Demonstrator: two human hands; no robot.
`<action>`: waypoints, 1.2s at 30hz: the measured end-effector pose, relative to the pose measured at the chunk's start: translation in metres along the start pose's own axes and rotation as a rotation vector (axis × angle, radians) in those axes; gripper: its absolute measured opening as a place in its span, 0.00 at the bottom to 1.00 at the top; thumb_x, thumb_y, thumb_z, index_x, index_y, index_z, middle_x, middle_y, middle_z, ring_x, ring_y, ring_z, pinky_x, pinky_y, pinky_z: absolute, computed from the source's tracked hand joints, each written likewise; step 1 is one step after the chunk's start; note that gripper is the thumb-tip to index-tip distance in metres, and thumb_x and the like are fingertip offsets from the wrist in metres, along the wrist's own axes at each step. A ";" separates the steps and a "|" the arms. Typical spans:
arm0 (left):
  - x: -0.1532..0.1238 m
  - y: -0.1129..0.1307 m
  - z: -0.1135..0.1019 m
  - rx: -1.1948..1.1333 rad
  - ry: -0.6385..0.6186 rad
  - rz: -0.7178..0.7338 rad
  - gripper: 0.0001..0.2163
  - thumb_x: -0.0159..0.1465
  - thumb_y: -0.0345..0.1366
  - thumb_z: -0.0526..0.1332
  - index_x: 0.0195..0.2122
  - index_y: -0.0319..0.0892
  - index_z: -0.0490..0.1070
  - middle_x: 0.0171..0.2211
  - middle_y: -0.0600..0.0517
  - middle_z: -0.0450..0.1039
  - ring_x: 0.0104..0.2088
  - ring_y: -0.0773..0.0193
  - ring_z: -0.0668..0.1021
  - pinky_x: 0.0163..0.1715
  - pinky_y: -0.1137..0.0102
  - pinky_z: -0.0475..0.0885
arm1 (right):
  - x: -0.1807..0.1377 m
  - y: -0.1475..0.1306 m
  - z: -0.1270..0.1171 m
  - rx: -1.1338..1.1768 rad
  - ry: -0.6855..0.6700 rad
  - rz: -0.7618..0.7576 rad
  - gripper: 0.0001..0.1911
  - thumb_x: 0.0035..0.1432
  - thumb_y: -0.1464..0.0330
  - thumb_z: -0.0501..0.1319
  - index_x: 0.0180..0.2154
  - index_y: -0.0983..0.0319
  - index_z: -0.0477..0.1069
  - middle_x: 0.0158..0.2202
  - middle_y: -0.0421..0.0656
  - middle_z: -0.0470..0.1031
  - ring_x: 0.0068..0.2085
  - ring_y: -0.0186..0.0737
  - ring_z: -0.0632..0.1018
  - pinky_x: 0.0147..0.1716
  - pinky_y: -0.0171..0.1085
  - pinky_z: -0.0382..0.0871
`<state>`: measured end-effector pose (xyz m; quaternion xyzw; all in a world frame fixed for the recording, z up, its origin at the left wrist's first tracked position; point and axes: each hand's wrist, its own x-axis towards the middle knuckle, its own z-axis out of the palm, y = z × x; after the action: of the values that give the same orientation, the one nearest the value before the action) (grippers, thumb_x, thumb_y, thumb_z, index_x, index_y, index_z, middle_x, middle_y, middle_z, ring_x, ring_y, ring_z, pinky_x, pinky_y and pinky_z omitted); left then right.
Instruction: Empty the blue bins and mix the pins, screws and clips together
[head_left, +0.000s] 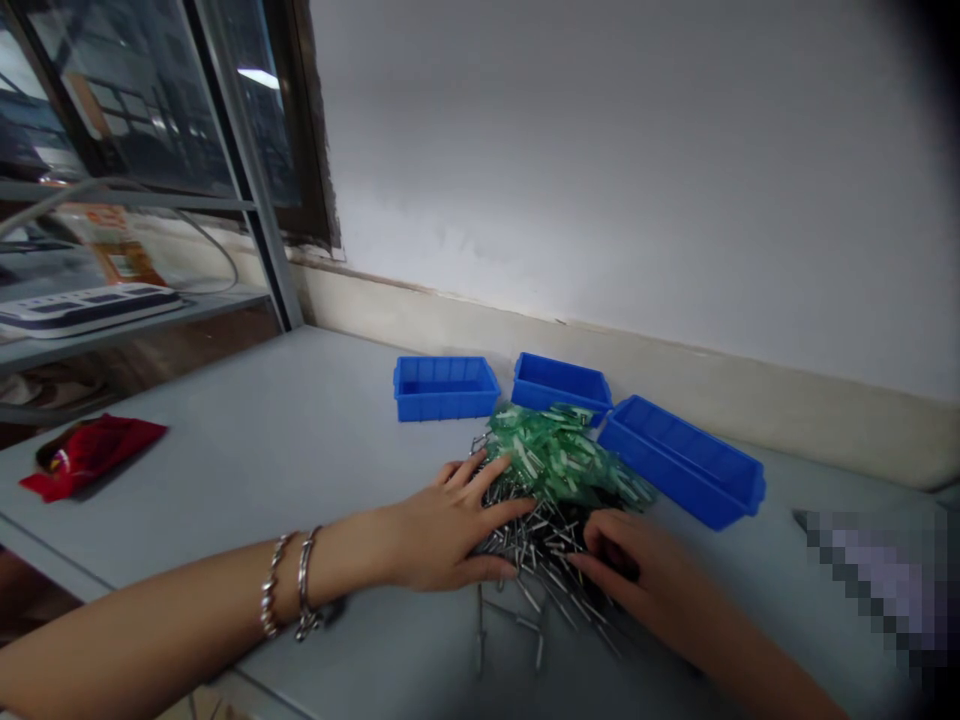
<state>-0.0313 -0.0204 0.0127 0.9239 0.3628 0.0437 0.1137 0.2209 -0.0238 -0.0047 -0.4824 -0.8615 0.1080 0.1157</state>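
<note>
A heap of small parts lies on the grey table [300, 440]: green plastic pieces [559, 455] on top and at the back, thin silver metal pins [536, 560] in front. My left hand [450, 525], with two bracelets on its wrist, rests on the left side of the heap with its fingers spread and flat. My right hand [626, 565] lies on the right front of the heap, fingers curled down into the pins. Whether it holds any pins is hidden.
Three blue plastic bins stand behind the heap: left bin [445, 387], middle bin [561, 383], right bin [681, 460]. A red packet [90, 452] lies at the table's left edge. A shelf with a white power strip [82, 305] stands at left, under a window.
</note>
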 end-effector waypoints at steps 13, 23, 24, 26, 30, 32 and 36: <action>0.001 0.002 -0.003 0.033 -0.040 -0.021 0.28 0.63 0.52 0.48 0.62 0.48 0.48 0.63 0.33 0.40 0.60 0.29 0.49 0.49 0.38 0.55 | 0.001 0.002 0.001 0.025 -0.008 0.018 0.12 0.58 0.62 0.55 0.25 0.59 0.60 0.23 0.37 0.65 0.24 0.32 0.66 0.24 0.32 0.58; 0.002 0.002 -0.003 0.073 0.006 -0.007 0.24 0.65 0.46 0.49 0.61 0.50 0.50 0.61 0.37 0.45 0.59 0.33 0.54 0.49 0.42 0.59 | 0.000 0.002 -0.001 0.029 -0.027 -0.013 0.12 0.60 0.62 0.53 0.26 0.59 0.60 0.24 0.38 0.65 0.25 0.34 0.67 0.24 0.33 0.58; 0.002 0.002 -0.003 0.075 0.020 -0.001 0.23 0.65 0.45 0.50 0.60 0.50 0.51 0.61 0.37 0.46 0.59 0.33 0.55 0.48 0.42 0.60 | 0.000 0.002 -0.001 0.032 -0.035 -0.016 0.12 0.60 0.62 0.53 0.26 0.59 0.60 0.24 0.38 0.65 0.25 0.34 0.67 0.24 0.33 0.58; 0.001 0.003 -0.003 0.079 0.049 0.005 0.22 0.64 0.45 0.50 0.60 0.51 0.53 0.60 0.37 0.48 0.57 0.35 0.57 0.47 0.43 0.62 | 0.000 0.002 -0.001 0.042 -0.044 -0.018 0.11 0.60 0.63 0.52 0.26 0.59 0.60 0.24 0.38 0.66 0.26 0.33 0.67 0.24 0.33 0.58; 0.001 0.003 -0.004 0.076 0.096 0.000 0.20 0.64 0.44 0.52 0.57 0.50 0.58 0.57 0.38 0.51 0.53 0.38 0.63 0.45 0.45 0.65 | 0.000 0.000 -0.003 0.067 -0.032 -0.024 0.12 0.62 0.63 0.50 0.27 0.59 0.60 0.25 0.38 0.67 0.26 0.33 0.68 0.25 0.33 0.59; 0.002 0.002 -0.004 0.051 0.143 -0.008 0.19 0.64 0.42 0.52 0.56 0.48 0.60 0.57 0.38 0.51 0.52 0.40 0.65 0.45 0.46 0.65 | 0.000 -0.001 -0.004 0.069 -0.030 -0.028 0.12 0.62 0.64 0.49 0.27 0.59 0.60 0.25 0.39 0.68 0.26 0.33 0.69 0.25 0.33 0.60; 0.004 -0.003 -0.003 -0.034 0.243 -0.021 0.16 0.63 0.35 0.52 0.52 0.42 0.63 0.57 0.38 0.51 0.51 0.47 0.67 0.47 0.52 0.67 | -0.001 -0.001 -0.005 0.063 -0.058 -0.021 0.12 0.63 0.65 0.47 0.27 0.59 0.60 0.26 0.40 0.68 0.28 0.35 0.70 0.27 0.35 0.61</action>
<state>-0.0306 -0.0149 0.0145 0.9058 0.3829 0.1604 0.0849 0.2219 -0.0246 0.0001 -0.4660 -0.8658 0.1479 0.1067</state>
